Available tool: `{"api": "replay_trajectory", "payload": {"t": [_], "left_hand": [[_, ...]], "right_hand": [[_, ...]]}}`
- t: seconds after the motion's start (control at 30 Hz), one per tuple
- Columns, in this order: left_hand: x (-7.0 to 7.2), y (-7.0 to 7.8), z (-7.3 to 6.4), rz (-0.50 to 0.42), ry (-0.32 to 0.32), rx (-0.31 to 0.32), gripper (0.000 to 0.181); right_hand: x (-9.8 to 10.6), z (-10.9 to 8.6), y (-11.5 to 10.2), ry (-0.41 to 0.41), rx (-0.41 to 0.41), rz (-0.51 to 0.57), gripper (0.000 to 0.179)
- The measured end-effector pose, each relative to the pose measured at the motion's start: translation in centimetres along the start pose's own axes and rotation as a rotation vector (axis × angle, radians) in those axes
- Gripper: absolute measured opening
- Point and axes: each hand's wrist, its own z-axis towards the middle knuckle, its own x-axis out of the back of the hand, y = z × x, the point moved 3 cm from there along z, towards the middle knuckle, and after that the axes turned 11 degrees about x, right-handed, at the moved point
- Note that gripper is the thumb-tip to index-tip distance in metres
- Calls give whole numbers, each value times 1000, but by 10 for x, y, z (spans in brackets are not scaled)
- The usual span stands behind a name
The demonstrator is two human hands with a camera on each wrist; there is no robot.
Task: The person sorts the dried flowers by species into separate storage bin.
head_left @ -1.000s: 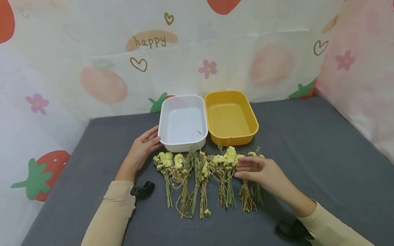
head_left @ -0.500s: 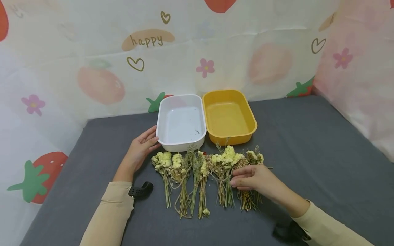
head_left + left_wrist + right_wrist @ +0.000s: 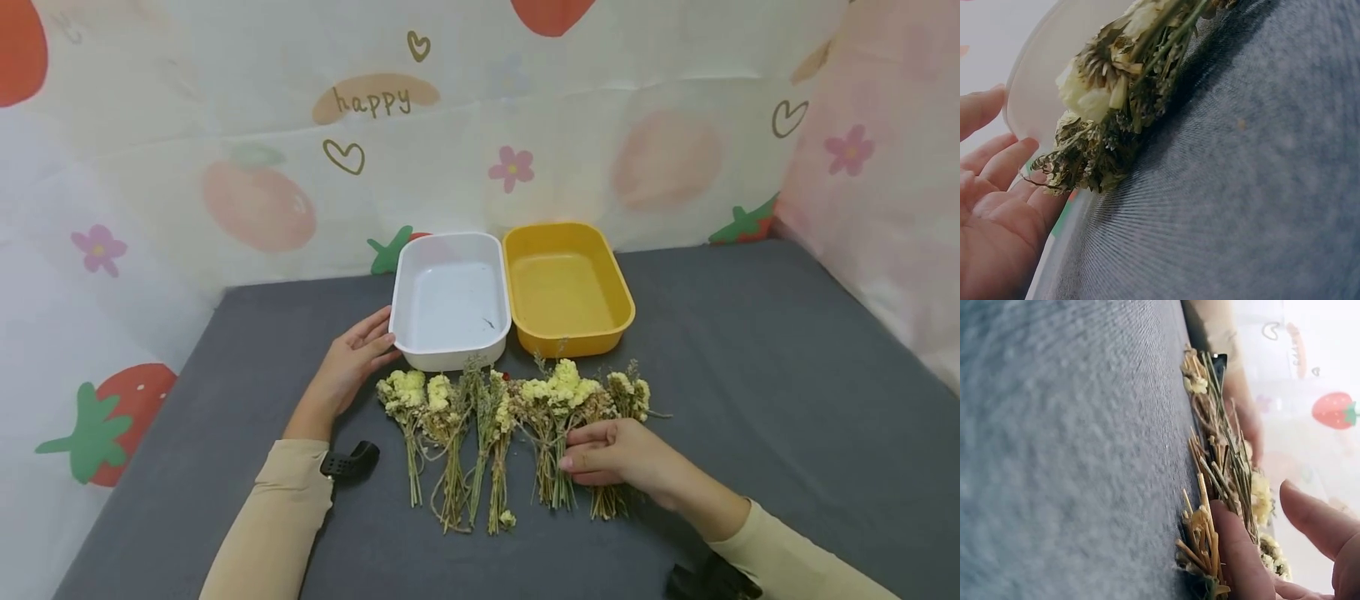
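Several tied bunches of dried flowers [image 3: 566, 385], with pale yellow heads and thin stems, lie in a row on the grey cloth. My left hand [image 3: 345, 375] touches the left side of the white basin [image 3: 450, 360] with its fingers extended, also seen in the left wrist view beside a flower head [image 3: 1091, 94]. Low over the stems at the right end is my right hand [image 3: 626, 458]. In the right wrist view its thumb [image 3: 1316, 515] stands apart from the index finger [image 3: 1238, 550], whose tip is right among the stems [image 3: 1232, 462].
Against the white basin's right side stands a yellow basin [image 3: 570, 345]. Small dark bits [image 3: 488, 322] lie in the white one. A printed curtain [image 3: 570, 108] hangs behind the cloth-covered table [image 3: 765, 358]. A loose flower head [image 3: 507, 518] lies by the stem ends.
My right hand has come down from the flower heads to the stems, nearer to me. The left hand stays at the white basin. The head view has shifted slightly.
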Motion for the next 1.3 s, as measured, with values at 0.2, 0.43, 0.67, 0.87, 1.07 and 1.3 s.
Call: {"api": "replay_trajectory", "payload": {"t": [0.2,0.43,0.67,0.87,1.07,1.3], "left_hand": [[0,-1,1,8,3,7,58],[1,-1,1,10,-1,2,58],[1,0,0,11,12,-9,58],[0,-1,0,16,16,-14,57],[-1,-2,1,18,16,-3,58],[-1,-3,1,-5,21,-2,58]], "right_hand": [[0,-1,3,16,4,-7,68],[-2,-1,4,44,-2,-14,64],[-2,0,2,91,-18,-24,60],[-2,-3,-1,105,-8,-8,61],[-5,-7,0,106,0,14,60],[-5,-8,-2,108,12,30,60]]}}
